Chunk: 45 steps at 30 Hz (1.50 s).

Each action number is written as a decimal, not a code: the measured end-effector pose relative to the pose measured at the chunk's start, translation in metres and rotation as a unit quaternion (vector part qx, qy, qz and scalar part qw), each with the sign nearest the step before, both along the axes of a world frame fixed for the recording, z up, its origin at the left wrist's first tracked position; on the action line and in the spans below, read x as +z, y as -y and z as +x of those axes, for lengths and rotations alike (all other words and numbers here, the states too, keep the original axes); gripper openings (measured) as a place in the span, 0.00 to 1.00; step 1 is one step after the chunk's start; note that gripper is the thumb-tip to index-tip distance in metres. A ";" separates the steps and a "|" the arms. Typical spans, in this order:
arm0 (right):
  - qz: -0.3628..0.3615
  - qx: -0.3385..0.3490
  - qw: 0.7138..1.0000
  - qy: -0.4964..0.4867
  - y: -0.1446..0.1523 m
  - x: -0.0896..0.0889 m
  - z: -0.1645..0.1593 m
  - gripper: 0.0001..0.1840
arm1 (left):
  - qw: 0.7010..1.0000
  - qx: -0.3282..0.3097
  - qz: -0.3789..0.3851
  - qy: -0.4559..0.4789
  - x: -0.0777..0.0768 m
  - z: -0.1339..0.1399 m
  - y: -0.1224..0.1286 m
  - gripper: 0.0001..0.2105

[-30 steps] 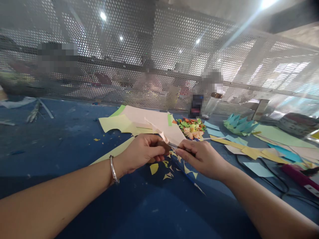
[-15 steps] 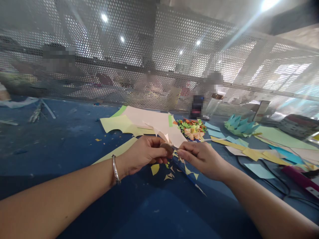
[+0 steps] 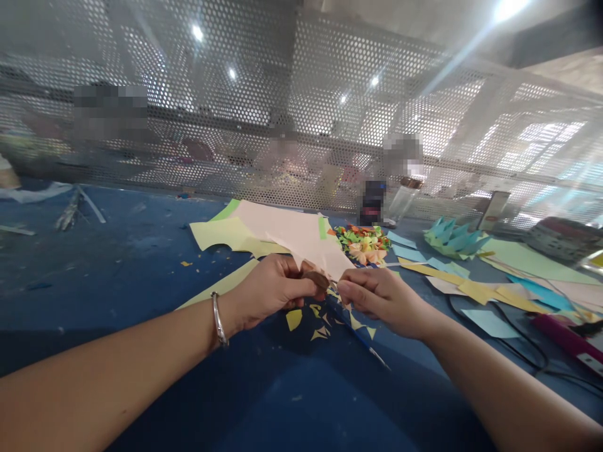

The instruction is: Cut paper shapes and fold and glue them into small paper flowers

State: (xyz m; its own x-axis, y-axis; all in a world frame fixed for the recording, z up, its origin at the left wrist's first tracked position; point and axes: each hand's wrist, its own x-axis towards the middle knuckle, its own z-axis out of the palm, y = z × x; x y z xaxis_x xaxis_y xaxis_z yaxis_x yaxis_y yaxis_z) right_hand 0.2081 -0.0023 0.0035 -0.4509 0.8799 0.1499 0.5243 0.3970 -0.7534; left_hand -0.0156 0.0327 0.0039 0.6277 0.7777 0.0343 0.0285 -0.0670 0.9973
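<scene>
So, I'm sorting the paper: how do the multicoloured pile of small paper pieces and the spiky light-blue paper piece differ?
The multicoloured paper pile mixes green, orange and peach; the spiky light-blue paper piece is mainly bluish. The pile is a jumbled heap; the spiky piece has upward-pointing tips. Both sit on the blue table.

Left hand (image 3: 266, 292): fingers (image 3: 299, 289) pinched, thumb extended
Right hand (image 3: 384, 301): fingers curled in pinch
Arms (image 3: 122, 370): angled inward, hands close
</scene>
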 end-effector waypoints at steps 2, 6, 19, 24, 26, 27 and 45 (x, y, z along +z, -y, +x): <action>0.006 0.000 1.000 0.007 0.001 0.002 -0.001 0.23 | 1.000 -0.003 0.018 -0.007 0.000 -0.001 -0.001 0.06; 0.035 -0.006 0.999 0.040 0.002 0.005 -0.002 0.24 | 0.999 -0.020 0.028 -0.006 0.001 -0.001 -0.001 0.06; 0.076 -0.015 0.990 0.117 0.002 0.006 -0.002 0.23 | 0.994 -0.036 0.090 -0.041 -0.002 -0.003 -0.005 0.05; 0.072 -0.007 0.991 0.115 0.002 0.005 -0.001 0.22 | 0.991 -0.043 0.108 -0.065 -0.005 -0.005 -0.009 0.07; 0.071 -0.004 0.990 0.122 0.002 0.005 -0.001 0.22 | 0.991 -0.044 0.108 -0.069 -0.005 -0.005 -0.010 0.06; 0.070 -0.004 0.990 0.126 0.002 0.005 -0.001 0.23 | 0.991 -0.047 0.106 -0.070 -0.005 -0.005 -0.010 0.06; 0.059 -0.003 0.991 0.123 0.002 0.003 -0.002 0.24 | 0.993 -0.049 0.083 -0.060 -0.002 -0.005 -0.008 0.04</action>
State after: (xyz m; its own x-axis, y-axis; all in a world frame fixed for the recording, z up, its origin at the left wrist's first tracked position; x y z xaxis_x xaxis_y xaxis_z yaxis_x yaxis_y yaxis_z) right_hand 0.2063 -0.0040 0.0066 -0.4817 0.8655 0.1374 0.6893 0.4710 -0.5505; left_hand -0.0208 0.0405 0.0016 0.7073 0.7027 0.0771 0.1327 -0.2391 0.9619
